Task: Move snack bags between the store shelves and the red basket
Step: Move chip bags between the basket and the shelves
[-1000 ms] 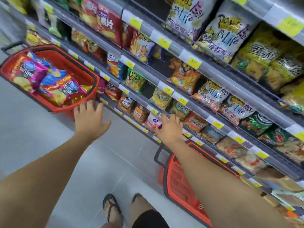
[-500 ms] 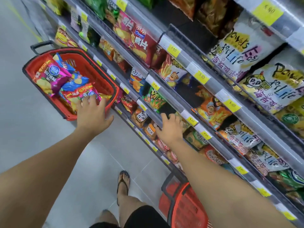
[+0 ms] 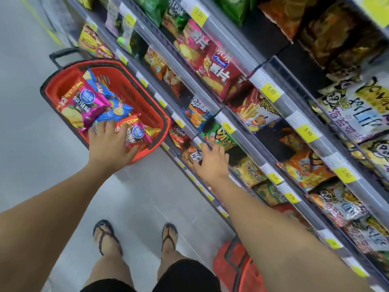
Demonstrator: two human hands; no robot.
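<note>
The left hand (image 3: 109, 148) has come forward over the near rim of the red basket (image 3: 147, 106) at ten o'clock, fingers spread flat on the snack bags (image 3: 99, 106) piled inside, where before it hung short of them. The right hand (image 3: 211, 163), fingers apart, has slid along the shelves (image 3: 237, 127) at one o'clock.

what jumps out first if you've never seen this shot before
The red basket on the floor at left, with bright snack bags piled inside, grabs the eye first; the left hand reaches over its near rim onto them. At right, slanting shelves packed with chip bags and yellow price tags fill the frame, where the right hand reaches to a low row.
</note>
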